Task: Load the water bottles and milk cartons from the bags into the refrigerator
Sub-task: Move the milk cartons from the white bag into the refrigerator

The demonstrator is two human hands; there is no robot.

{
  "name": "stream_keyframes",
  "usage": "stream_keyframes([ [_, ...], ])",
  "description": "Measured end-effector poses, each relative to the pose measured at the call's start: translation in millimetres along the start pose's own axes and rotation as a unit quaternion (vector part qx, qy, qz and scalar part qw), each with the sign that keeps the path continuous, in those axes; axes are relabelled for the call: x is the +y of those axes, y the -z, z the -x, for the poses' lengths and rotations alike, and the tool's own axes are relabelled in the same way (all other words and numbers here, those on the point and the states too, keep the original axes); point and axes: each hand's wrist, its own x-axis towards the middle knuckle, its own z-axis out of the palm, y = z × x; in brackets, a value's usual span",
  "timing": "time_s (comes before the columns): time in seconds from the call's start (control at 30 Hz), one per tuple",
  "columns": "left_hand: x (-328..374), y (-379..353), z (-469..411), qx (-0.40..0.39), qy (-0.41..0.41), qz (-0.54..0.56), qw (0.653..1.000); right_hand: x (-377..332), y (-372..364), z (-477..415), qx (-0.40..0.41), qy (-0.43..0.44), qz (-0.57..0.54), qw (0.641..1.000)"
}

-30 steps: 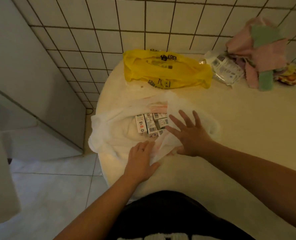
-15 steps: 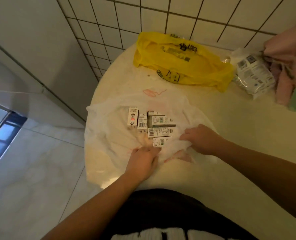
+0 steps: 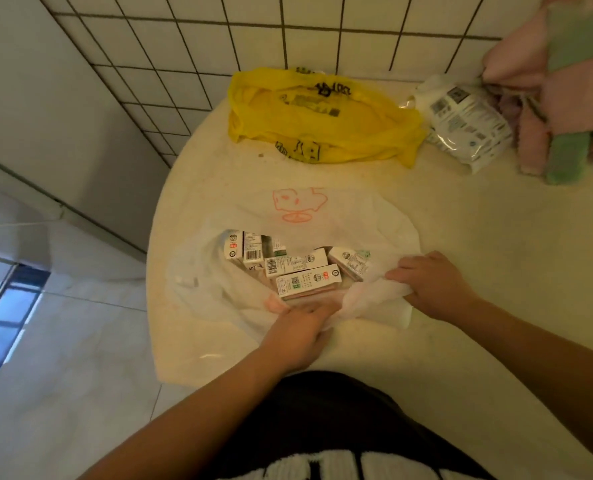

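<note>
A white plastic bag (image 3: 350,220) with a red drawing lies on the round cream table (image 3: 478,258), its mouth pulled wide toward me. Several small white milk cartons (image 3: 298,265) lie flat inside it. My left hand (image 3: 298,330) grips the near edge of the bag's opening, just below the nearest carton. My right hand (image 3: 430,285) clutches the bunched right side of the opening. A yellow plastic bag (image 3: 323,116) lies closed at the back of the table against the tiled wall; its contents are hidden.
A pack in clear wrap with white labels (image 3: 468,126) lies right of the yellow bag. Pink and green cloths (image 3: 558,98) are piled at the far right. The table's left edge drops to a pale tiled floor (image 3: 63,358). A white slab (image 3: 45,98) stands at left.
My right hand went from lying flat with spread fingers to clutching the bag's edge. Both hands have pulled the opening wider, and more cartons show. The view came closer.
</note>
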Motion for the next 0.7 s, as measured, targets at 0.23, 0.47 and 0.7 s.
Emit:
stream_keyframes([
  [0.23, 4.5, 1.4, -6.6, 0.044, -0.027, -0.004, 0.999, -7.9, 5.0, 12.2, -0.162, -0.107, 0.055, 0.979],
  [0.47, -34.3, 29.8, -3.5, 0.246, 0.045, 0.001, 0.968, -56.9, 15.0, 2.1, 0.139, -0.104, -0.014, 0.985],
  [0.7, -58.8, 57.2, -16.9, 0.143, 0.106, -0.077, 0.981, -111.0, 0.1, -43.6, 0.036, -0.006, -0.106, 0.994],
])
